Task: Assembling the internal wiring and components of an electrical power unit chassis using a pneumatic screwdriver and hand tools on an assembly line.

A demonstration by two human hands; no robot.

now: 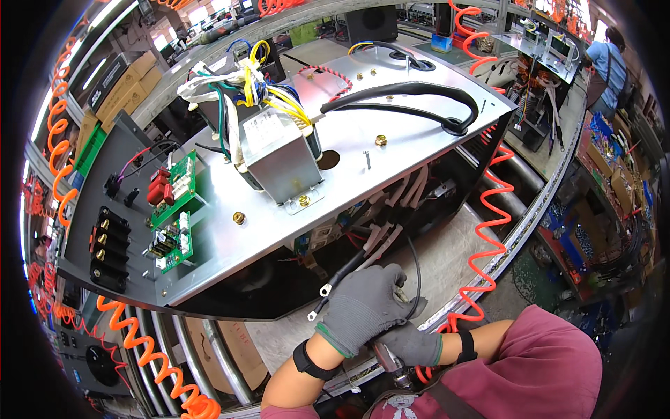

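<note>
My left hand (363,307), in a grey glove, is closed around thin black wires (349,269) that end in ring terminals (324,288) just left of my fingers. The wires run up into the open side of a machine chassis (363,140). My right hand (413,346), also gloved, sits just under the left and grips the handle of a metal power screwdriver (387,358). The tool's tip is hidden. Both hands are at the near edge of the chassis, below its silver top plate.
On the plate stand a grey transformer (279,157) with coloured leads, two green circuit boards (174,187), a black terminal block (108,244) and thick black cables (419,91). An orange coiled air hose (488,230) hangs at right. Conveyor rollers (209,356) lie below. Another person (606,59) stands far right.
</note>
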